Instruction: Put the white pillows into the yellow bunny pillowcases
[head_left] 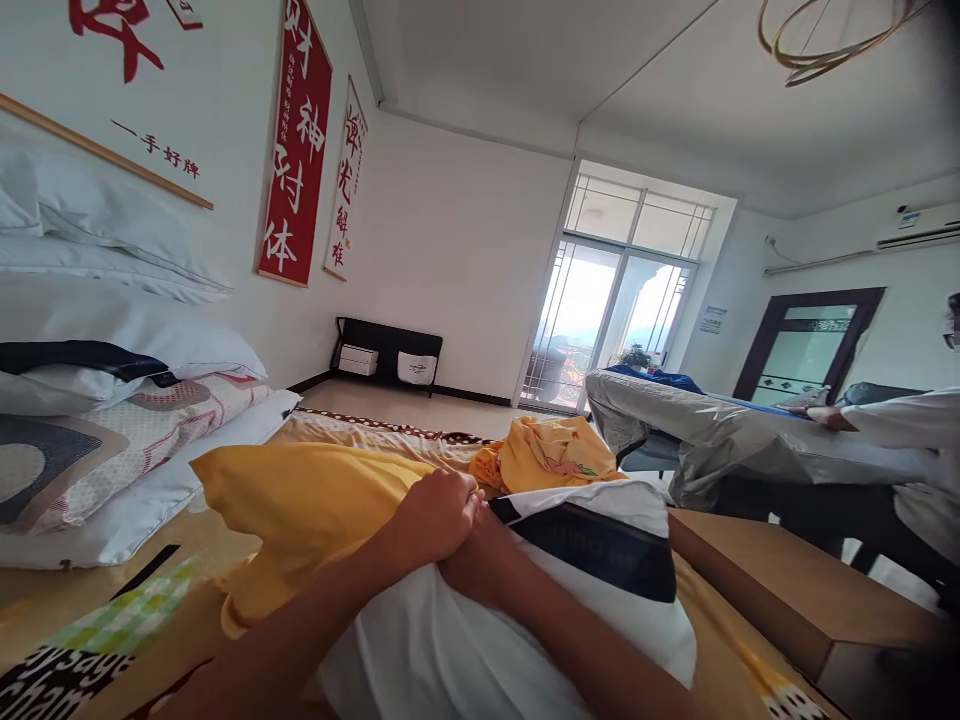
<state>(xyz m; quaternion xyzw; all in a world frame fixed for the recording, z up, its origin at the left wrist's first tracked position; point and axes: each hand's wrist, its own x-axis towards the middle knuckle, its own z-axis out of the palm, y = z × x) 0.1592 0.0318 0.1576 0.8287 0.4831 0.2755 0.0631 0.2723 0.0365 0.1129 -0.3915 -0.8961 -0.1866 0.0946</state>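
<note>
My left hand (442,508) is closed at the right end of a yellow cloth (311,500), which spreads out to the left and looks like a pillowcase. Pressed against it, my right hand (476,550) is closed at the upper edge of a white pillow (427,650). The fingers of the right hand are partly hidden behind the left. A broad black band (607,548) crosses the pillow on the right. Just beyond my hands lies a bunched orange-yellow cloth (555,452) with a printed pattern.
Stacked pillows (112,450) rise at the left. A patterned yellow sheet (172,630) lies beneath everything. On the right stand a brown box (810,580) and a table under a grey cover (720,450), where another person's hand (829,416) rests. A black bench (386,350) stands by the far wall.
</note>
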